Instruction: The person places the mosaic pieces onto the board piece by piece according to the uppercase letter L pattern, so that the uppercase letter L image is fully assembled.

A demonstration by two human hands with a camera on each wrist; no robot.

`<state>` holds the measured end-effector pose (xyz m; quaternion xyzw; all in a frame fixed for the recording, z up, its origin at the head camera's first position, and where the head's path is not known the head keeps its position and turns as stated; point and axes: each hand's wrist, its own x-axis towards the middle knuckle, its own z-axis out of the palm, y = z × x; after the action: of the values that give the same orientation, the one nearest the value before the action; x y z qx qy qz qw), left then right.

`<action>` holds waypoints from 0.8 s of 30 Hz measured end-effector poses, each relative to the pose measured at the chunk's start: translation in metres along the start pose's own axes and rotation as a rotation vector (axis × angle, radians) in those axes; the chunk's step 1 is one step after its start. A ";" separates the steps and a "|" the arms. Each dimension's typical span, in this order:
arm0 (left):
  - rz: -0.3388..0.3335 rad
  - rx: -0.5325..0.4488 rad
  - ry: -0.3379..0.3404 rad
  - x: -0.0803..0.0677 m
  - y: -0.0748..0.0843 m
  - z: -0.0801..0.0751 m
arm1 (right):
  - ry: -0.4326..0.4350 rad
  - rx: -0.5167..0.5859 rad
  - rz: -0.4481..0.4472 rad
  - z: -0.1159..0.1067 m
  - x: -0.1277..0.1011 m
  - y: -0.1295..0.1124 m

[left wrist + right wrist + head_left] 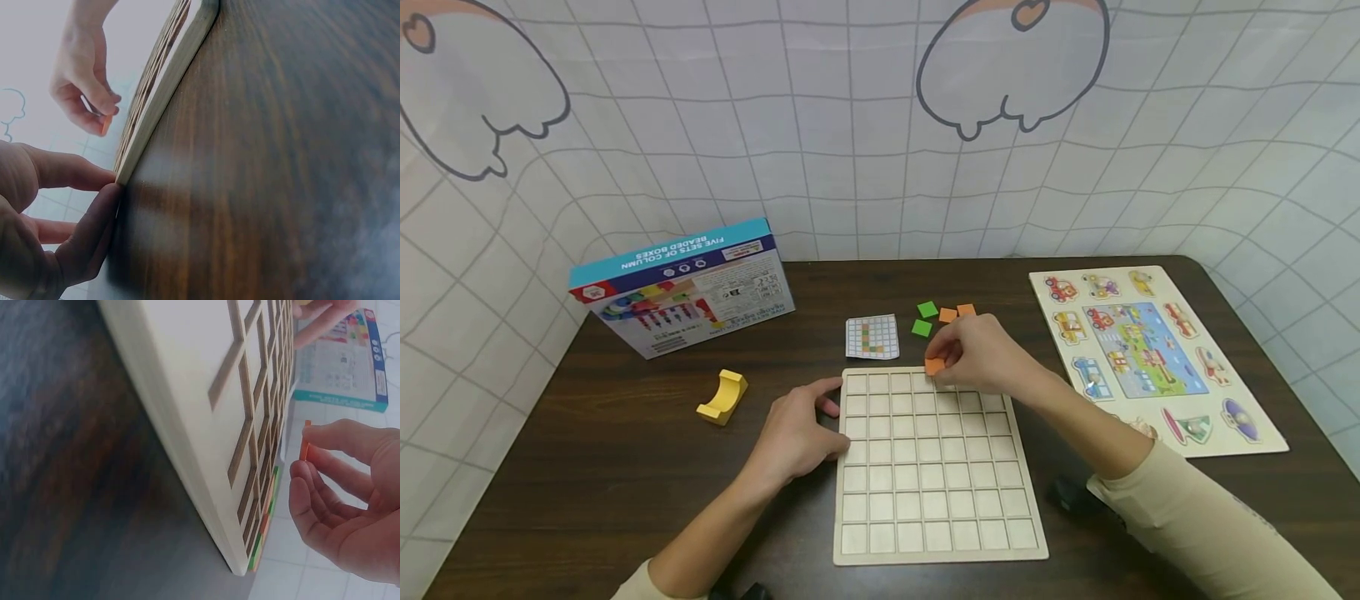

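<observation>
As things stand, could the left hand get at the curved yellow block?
Probably yes: the curved yellow block lies on the table just left of the left hand, with nothing visible between them. The hand would likely just have to leave the grid board, whose left edge it touches.

green tiles (928, 309): 2 | orange tiles (948, 315): 3 | grid (905, 477): 1 | card (872, 337): 1 | box (700, 300): 1 | block (726, 399): 1 | puzzle (1145, 350): 1
</observation>
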<state>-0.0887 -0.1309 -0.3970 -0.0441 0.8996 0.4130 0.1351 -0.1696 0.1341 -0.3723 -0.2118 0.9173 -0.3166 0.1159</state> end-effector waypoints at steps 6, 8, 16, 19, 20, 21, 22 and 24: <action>-0.002 -0.004 -0.004 0.000 0.001 0.000 | -0.018 0.019 0.004 0.005 0.000 -0.003; 0.003 -0.002 -0.004 0.000 0.000 0.000 | -0.017 0.024 -0.009 0.007 0.000 -0.004; 0.005 0.005 -0.006 -0.001 0.001 -0.001 | -0.023 0.032 -0.038 0.012 -0.001 -0.009; -0.002 0.007 -0.008 -0.001 0.002 -0.002 | -0.038 0.037 -0.033 0.013 -0.001 -0.012; -0.004 0.007 -0.009 -0.001 0.002 -0.002 | -0.043 0.041 -0.026 0.014 -0.002 -0.013; -0.004 0.007 -0.009 -0.001 0.002 -0.002 | -0.049 0.043 -0.024 0.014 -0.002 -0.014; -0.004 0.007 -0.008 -0.001 0.002 -0.002 | -0.053 0.042 -0.026 0.015 -0.002 -0.015; -0.003 0.006 -0.008 -0.001 0.001 -0.001 | -0.061 0.036 -0.026 0.017 -0.002 -0.016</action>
<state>-0.0880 -0.1312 -0.3948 -0.0436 0.9002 0.4103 0.1394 -0.1572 0.1146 -0.3748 -0.2310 0.9046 -0.3282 0.1434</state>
